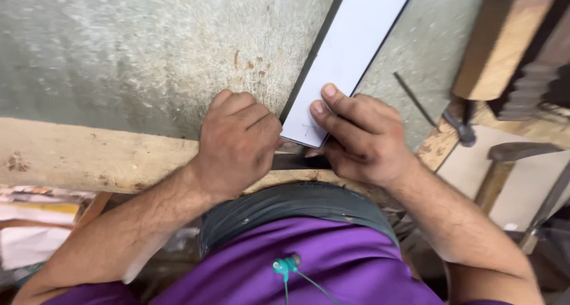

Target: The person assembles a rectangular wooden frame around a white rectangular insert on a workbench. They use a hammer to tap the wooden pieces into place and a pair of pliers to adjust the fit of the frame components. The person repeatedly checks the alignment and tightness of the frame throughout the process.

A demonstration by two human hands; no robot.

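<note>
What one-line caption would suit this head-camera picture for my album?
Both hands, left hand and right hand, press a white strip against a worn workbench.

Purple shirt [309, 263] with short sleeves, bare hairy forearms, dark rubbery band [297, 207] across the waist, teal earphone clip [286, 265] with thin cable hanging down

Materials and finishes. Workbench top [148, 49]: rough, matt grey-green board, scuffed pale and flecked with rust-coloured spots. Front edge rail [89, 156]: raw, unvarnished wood, stained and dull. White strip [350, 49]: smooth, matt laminate-like sheet with a thin dark edge, pressed by the left hand [237, 141] and right hand [362, 138]. Hammer [460, 124]: dull dark metal head. Block [504, 38]: smooth, planed light wood. Shirt [309, 269]: purple matt cloth.
</note>
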